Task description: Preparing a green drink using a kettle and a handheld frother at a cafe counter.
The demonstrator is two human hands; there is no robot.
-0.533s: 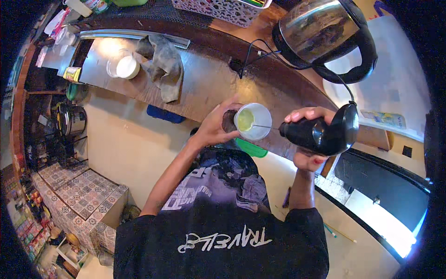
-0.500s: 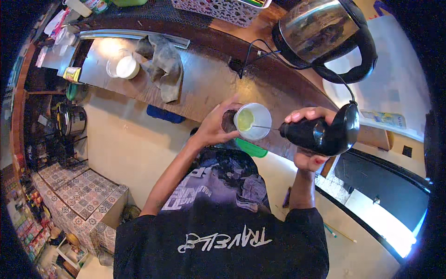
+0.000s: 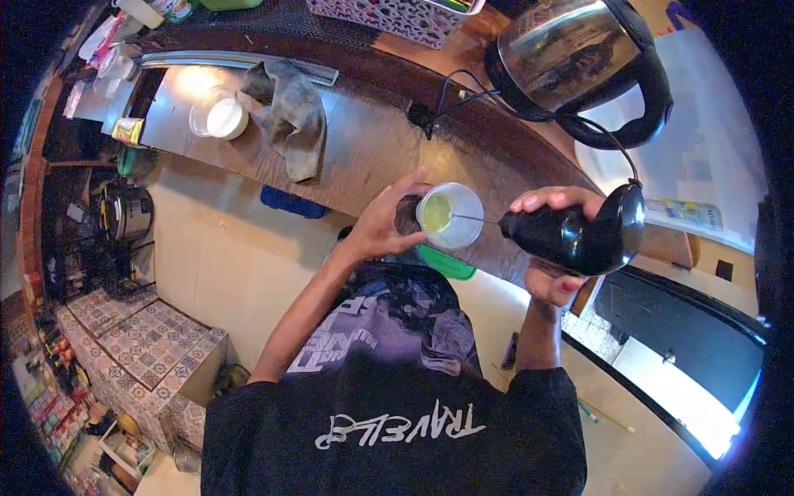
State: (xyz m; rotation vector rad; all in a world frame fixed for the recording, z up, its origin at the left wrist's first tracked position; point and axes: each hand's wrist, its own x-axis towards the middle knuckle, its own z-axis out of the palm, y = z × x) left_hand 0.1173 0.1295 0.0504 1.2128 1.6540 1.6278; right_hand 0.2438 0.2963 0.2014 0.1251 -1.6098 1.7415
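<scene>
My left hand (image 3: pixel 385 221) is closed round the side of a clear plastic cup (image 3: pixel 465 225) with pale yellow-green liquid (image 3: pixel 436 213) in its bottom. The cup is tilted, its mouth toward my right hand. In my right hand (image 3: pixel 552 285) lies a black corded hand mixer (image 3: pixel 571 240), gripped round its body with the fingers above and the thumb below. A thin metal shaft (image 3: pixel 480 220) runs from the mixer into the cup, its tip reaching the liquid. The mixer's black cord (image 3: pixel 616 149) rises from its back end toward the kettle.
A steel and black electric kettle (image 3: pixel 571 58) stands at the upper right, near the cord. On the wooden counter (image 3: pixel 356 149) lie a grey cloth (image 3: pixel 294 124) and a small white tub (image 3: pixel 225 120). A white lattice basket (image 3: pixel 389 21) sits behind. A green lid-like object (image 3: pixel 448 263) shows below the cup.
The mixer has shifted slightly to the right, and the shaft has moved a little within the cup. My left hand and the cup stay nearly in place.
</scene>
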